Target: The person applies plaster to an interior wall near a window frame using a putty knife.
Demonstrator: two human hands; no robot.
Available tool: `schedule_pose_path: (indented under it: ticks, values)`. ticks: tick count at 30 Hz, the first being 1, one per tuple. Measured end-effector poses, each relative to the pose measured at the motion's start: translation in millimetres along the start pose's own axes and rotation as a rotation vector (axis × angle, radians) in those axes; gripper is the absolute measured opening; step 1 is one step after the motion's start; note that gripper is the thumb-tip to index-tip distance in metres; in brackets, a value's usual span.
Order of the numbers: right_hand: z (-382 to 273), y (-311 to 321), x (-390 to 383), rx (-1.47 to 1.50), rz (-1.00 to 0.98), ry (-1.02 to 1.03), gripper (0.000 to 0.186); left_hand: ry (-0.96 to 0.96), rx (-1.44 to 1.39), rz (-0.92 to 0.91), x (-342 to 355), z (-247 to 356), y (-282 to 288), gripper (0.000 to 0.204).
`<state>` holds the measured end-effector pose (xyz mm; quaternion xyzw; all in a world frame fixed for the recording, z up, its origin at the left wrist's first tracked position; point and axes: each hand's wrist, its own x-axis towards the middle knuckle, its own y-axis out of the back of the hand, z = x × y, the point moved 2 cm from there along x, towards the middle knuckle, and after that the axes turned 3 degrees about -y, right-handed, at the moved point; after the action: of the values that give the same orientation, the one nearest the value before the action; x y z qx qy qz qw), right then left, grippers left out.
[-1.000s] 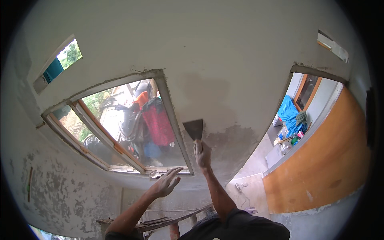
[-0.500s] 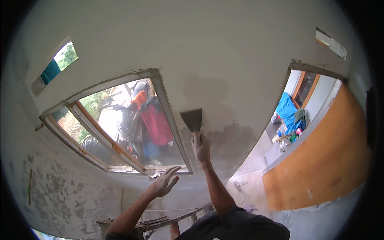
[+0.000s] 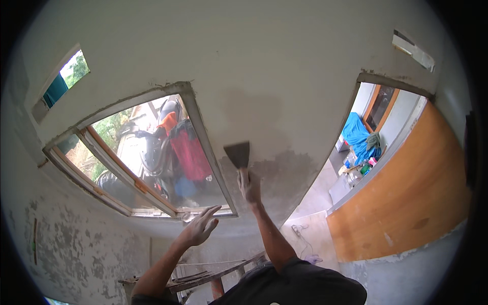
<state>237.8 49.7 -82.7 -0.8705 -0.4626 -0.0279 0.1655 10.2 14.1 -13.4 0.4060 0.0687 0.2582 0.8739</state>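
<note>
My right hand (image 3: 250,185) grips the handle of a wide dark putty knife (image 3: 237,152), whose blade is against the grey plastered wall (image 3: 274,122) between the window and the doorway, over a darker rough patch of plaster. My left hand (image 3: 202,226), whitish with dust, is open with fingers stretched toward the lower edge of the window frame (image 3: 192,142); I cannot tell whether it touches anything. It holds nothing.
Past the window lie a red cloth (image 3: 188,152) and other piled items. The doorway at right shows a blue cloth (image 3: 356,132) and clutter, beside an orange-brown panel (image 3: 396,203). Below me is a wooden scaffold or ladder (image 3: 218,279). Small openings sit high on both sides.
My right hand and the putty knife have shifted left and rose, then dipped slightly. My left hand stays open and has moved a little left. The whole view has shifted slightly.
</note>
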Motion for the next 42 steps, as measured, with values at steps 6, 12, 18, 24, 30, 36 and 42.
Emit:
schedule_pose_path:
  ticks: [6, 12, 18, 24, 30, 36, 42]
  values:
    - [-65.5, -17.7, 19.5, -0.004, -0.011, 0.089, 0.046, 0.007, -0.005, 0.004, -0.1, -0.8, 4.1, 0.048]
    - [45.3, 19.1, -45.6, -0.149, 0.051, -0.147, 0.052, 0.001, -0.011, 0.003, 1.7, 3.3, 3.3, 0.048]
    - [12.3, -5.0, -23.3, 0.069, 0.023, -0.229, 0.061, 0.012, -0.009, -0.002, -0.3, -2.7, 2.7, 0.048]
    - [52.5, 19.7, -31.7, -0.237, 0.143, -0.132, 0.058, 0.001, -0.001, -0.002, -0.5, 2.9, 4.3, 0.047]
    - [36.6, 30.0, -21.3, -0.510, 0.166, 0.001, 0.062, -0.004, 0.017, -0.024, 0.4, 1.5, 3.3, 0.048]
    - [-18.3, 8.2, 6.4, -0.354, 0.092, 0.031, 0.063, 0.021, 0.010, -0.013, -0.7, -1.8, 0.9, 0.047]
    - [91.0, 48.9, -41.3, -0.494, 0.221, -0.058, 0.065, -0.024, -0.010, 0.003, 5.6, 1.6, 3.6, 0.046]
